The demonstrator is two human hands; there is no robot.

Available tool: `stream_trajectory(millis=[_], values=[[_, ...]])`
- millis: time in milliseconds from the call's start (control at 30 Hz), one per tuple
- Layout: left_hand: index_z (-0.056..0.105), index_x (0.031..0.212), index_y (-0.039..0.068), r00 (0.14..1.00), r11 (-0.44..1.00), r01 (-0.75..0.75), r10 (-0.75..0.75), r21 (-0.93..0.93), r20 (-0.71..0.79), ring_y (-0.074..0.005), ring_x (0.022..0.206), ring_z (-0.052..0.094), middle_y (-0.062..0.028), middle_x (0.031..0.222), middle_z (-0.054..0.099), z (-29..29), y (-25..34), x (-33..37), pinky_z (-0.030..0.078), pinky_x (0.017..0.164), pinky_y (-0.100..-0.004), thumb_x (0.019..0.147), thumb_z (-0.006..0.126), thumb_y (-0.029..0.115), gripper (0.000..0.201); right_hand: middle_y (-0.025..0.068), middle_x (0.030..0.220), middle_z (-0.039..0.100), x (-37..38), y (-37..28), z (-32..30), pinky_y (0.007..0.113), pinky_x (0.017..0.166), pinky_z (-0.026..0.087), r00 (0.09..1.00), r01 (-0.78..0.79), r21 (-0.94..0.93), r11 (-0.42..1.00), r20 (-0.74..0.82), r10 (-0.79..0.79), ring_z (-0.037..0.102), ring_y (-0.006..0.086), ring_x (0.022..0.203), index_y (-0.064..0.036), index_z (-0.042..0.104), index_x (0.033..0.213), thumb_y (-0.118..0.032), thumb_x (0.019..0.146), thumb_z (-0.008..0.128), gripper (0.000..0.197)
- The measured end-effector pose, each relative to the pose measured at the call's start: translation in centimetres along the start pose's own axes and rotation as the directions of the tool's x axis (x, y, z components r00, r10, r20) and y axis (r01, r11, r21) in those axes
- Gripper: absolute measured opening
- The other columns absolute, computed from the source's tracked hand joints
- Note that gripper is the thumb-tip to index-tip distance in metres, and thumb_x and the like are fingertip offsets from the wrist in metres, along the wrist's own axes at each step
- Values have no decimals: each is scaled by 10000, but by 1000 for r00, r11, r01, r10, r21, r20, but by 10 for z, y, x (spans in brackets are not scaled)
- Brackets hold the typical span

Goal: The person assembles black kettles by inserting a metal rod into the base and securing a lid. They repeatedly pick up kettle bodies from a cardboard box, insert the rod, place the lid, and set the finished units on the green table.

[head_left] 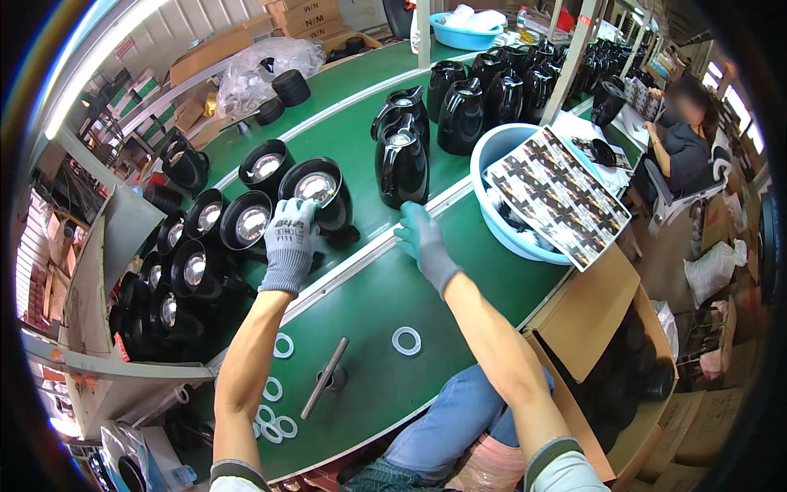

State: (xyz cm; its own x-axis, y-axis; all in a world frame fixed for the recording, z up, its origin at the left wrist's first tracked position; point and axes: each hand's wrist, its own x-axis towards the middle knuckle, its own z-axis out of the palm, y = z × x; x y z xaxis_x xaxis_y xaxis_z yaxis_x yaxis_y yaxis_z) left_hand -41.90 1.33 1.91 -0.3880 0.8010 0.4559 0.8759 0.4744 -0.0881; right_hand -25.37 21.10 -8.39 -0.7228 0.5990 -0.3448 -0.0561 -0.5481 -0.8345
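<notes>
My left hand (291,239), in a grey knitted glove, has its fingers closed on the near rim of a black jug body (336,205) whose open end shows a silvery round inside. My right hand (425,242), in a grey and green glove, has its thumb and fingers apart and holds nothing. Just beyond its fingertips a glossy black jug (402,168) stands upright, with another black jug (407,105) behind it. Left of my left hand are several similar open jug bodies (246,220) with silvery insides.
On the green bench (369,443) lie several white rings (406,341) and a metal bar tool (325,377). A printed sheet (561,197) covers a blue basin (484,156) at right. A cardboard box (586,320) sits below it. A person (687,139) sits farther right; standing jugs (461,119) line the bench.
</notes>
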Motion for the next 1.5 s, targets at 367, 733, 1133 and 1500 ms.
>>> stream_trajectory(millis=[367,733,1133,1500], values=[[666,1145,148,913,857,-348,401,-380,68,-283,1052,642,-67,1079,649,-207,101,-108,581,816,-412,770,799,154,398,166,1476,483,-271,-76,24,561,1127,423,559,645,-658,-389,753,-347,428,373,1437,-131,563,1329,-335,825,809,597],[513,1448,-11,821,601,-567,472,-563,-322,-453,1272,600,-261,1415,591,-165,153,-259,478,1087,-559,810,813,301,770,129,1216,724,-508,-43,-80,360,1019,531,802,424,-608,671,-93,-590,682,202,1121,0,652,1256,-261,666,994,730],[605,1335,-59,752,-328,644,105,-692,650,-340,1110,689,-198,1225,692,-135,231,-238,551,1013,-435,849,765,236,591,87,1143,752,-571,-23,-178,315,941,564,945,327,-375,868,123,-303,704,141,1025,-67,709,1251,-316,979,740,370],[509,1428,-37,567,-529,758,244,-382,787,-328,1205,636,-197,1352,608,-112,221,-283,528,1060,-440,941,671,239,583,284,1503,491,-593,45,-513,532,1162,420,285,-953,-296,59,-947,-145,489,432,1399,-71,110,1642,-469,493,1018,1518]])
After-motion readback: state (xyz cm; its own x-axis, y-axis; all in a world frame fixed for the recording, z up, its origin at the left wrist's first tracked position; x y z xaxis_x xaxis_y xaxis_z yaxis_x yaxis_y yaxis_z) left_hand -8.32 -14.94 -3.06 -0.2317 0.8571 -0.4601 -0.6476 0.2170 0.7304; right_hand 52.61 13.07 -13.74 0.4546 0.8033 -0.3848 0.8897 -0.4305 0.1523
